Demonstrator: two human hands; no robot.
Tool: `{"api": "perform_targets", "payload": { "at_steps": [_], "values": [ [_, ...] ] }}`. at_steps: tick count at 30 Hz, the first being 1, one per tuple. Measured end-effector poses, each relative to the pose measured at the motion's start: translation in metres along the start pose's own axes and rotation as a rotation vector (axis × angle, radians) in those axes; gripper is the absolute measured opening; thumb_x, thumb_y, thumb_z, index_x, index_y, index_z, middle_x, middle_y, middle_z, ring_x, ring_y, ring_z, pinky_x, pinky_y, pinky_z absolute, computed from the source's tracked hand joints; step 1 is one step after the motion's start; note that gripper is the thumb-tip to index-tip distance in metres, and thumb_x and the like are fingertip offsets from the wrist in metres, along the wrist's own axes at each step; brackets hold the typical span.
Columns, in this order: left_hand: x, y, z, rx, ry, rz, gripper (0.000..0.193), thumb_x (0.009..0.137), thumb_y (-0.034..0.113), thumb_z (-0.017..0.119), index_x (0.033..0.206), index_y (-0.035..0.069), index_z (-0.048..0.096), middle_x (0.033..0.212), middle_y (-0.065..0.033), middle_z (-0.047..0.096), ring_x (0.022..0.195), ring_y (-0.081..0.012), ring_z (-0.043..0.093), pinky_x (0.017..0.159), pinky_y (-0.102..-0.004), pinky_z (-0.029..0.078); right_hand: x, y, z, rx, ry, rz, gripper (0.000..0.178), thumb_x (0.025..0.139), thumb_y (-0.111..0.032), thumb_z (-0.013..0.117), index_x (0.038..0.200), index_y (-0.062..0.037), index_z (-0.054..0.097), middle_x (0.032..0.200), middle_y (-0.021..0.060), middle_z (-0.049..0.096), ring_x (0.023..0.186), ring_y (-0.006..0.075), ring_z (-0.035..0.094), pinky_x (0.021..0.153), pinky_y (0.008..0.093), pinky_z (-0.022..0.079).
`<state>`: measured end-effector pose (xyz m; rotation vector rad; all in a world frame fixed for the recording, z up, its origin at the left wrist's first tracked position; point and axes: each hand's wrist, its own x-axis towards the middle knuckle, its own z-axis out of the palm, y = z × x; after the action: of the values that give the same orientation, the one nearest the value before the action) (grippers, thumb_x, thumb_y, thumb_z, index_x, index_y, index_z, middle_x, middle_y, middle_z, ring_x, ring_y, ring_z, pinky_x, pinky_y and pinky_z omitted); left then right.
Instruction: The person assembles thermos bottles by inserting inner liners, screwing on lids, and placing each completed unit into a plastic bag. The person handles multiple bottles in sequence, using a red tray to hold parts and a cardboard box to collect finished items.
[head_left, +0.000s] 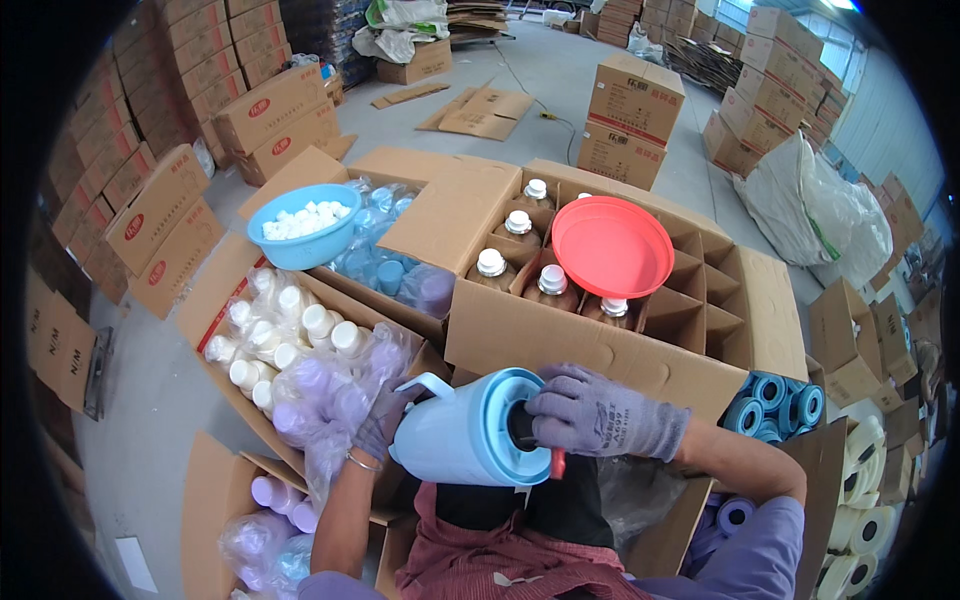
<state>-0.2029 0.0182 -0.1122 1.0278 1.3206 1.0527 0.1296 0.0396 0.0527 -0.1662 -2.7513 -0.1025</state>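
Observation:
A light blue jug-shaped thermos casing (455, 432) lies tilted on its side over my lap, its wide end facing right. My left hand (385, 415), in a grey-purple glove, grips it at the left, by the handle. My gloved right hand (590, 412) is closed at the wide end, its fingers curled round something dark. A black part (521, 427) shows inside the opening, and a red piece (557, 463) sticks out below the fingers. What the right hand holds is mostly hidden by the glove.
Ahead, a divided carton (560, 338) holds several capped bottle liners (490, 264) under a red basin (612, 247). A blue basin (300, 242) of small white pieces rests on a carton to the left. Cartons of white and purple cups (348, 338) stand left, blue rings (768, 390) right.

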Motion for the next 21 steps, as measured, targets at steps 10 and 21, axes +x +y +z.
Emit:
{"api": "perform_targets", "payload": {
  "at_steps": [10, 21],
  "values": [
    [-0.033, 0.056, 0.025, 0.405, 0.312, 0.628, 0.018, 0.09, 0.014, 0.064, 0.096, -0.001, 0.07, 0.086, -0.0099, 0.071, 0.083, -0.0177, 0.068, 0.078, -0.0307, 0.052, -0.044, -0.036, 0.02, 0.98, 0.021, 1.16, 0.031, 0.097, -0.032, 0.063, 0.102, -0.0017, 0.056, 0.084, 0.012, 0.058, 0.076, 0.0232, 0.058, 0.071, 0.0371, 0.049],
    [-0.026, 0.065, 0.143, 0.537, -0.734, 1.257, 0.029, 0.079, 0.014, 0.079, 0.104, 0.007, 0.068, 0.113, -0.0096, 0.068, 0.116, -0.0297, 0.062, 0.108, -0.0498, 0.043, -0.108, 0.166, 0.042, -0.173, 0.032, 0.938, 0.057, 0.086, -0.036, 0.071, 0.135, -0.0132, 0.052, 0.12, 0.0202, 0.056, 0.103, 0.042, 0.06, 0.088, 0.048, 0.052]
  ]
}}
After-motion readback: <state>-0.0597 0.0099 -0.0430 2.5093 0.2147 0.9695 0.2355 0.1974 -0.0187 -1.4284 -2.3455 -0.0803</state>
